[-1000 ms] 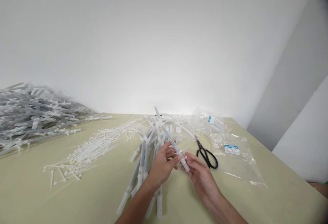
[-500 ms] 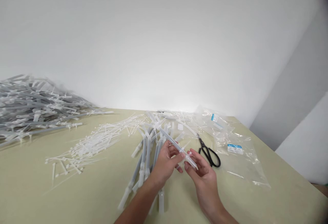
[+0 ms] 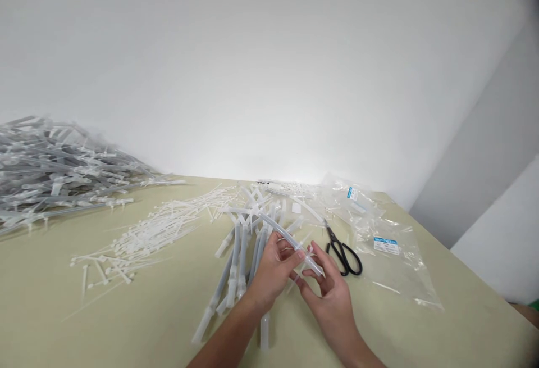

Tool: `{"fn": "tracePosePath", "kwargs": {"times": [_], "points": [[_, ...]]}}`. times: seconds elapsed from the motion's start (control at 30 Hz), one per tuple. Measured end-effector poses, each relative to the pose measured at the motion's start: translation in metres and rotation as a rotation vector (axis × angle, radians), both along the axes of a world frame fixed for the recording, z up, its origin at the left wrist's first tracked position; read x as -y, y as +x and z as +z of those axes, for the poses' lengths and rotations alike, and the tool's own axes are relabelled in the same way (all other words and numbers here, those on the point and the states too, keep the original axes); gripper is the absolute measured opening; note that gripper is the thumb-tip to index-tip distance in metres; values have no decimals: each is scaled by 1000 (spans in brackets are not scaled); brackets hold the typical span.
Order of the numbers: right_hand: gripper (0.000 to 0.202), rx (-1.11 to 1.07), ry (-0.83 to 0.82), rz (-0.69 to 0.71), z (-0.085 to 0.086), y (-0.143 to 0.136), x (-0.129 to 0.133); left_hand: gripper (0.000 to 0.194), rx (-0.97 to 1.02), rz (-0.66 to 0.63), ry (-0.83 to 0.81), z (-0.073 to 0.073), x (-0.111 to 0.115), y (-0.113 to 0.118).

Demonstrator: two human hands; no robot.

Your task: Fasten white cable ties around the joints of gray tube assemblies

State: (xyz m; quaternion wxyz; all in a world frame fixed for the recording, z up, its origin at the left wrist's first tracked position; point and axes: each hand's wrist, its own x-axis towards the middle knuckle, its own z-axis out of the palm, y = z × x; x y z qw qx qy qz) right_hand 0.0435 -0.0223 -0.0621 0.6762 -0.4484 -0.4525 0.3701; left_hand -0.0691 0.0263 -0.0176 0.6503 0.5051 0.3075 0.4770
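A translucent plastic tube [image 3: 281, 232] with a clear fitting on its near end slants above the table. My left hand [image 3: 272, 275] is closed on it, thumb on top and fingers beneath. A thin white cable tie [image 3: 304, 267] loops around the joint by the near end. My right hand [image 3: 333, 299] is at that end, index finger against the tie's head and thumb by its tail; the exact contact is partly hidden. Beneath and left of my hands lie several similar tubes [image 3: 242, 255] with fittings.
Loose white cable ties [image 3: 155, 233] are spread left of the tubes. A large heap of tube assemblies [image 3: 63, 171] sits at the far left by the wall. Black-handled scissors [image 3: 343, 253] and clear labelled plastic bags [image 3: 400, 267] lie to the right.
My right hand's fingers have shifted from the tube's near end toward the cable tie, with the thumb moving left and down. My left hand keeps its hold on the tube.
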Motion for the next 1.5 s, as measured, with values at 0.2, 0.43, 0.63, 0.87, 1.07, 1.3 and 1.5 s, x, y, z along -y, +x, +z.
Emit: {"fn": "tracePosePath", "kwargs": {"times": [0.2, 0.43, 0.63, 0.87, 1.07, 1.3, 1.5], "points": [[75, 246, 13, -14, -2, 0, 3, 43, 16, 2, -30, -1, 0, 2], [51, 47, -4, -33, 5, -1, 4, 39, 76, -39, -47, 0, 4, 5], [52, -169, -106, -21, 19, 4, 5, 35, 46, -16, -11, 0, 4, 5], [33, -338, -159, -35, 21, 9, 0, 34, 40, -39, 68, -2, 5, 8], [30, -387, -142, 48, 22, 11, -2, 34, 30, -31, 87, -2, 3, 8], [30, -412, -136, 106, 25, 13, -4, 33, 3, -37, 93, -4, 2, 8], [28, -368, -133, 113, 25, 15, -3, 31, -20, -48, 106, 0, 4, 8]]}}
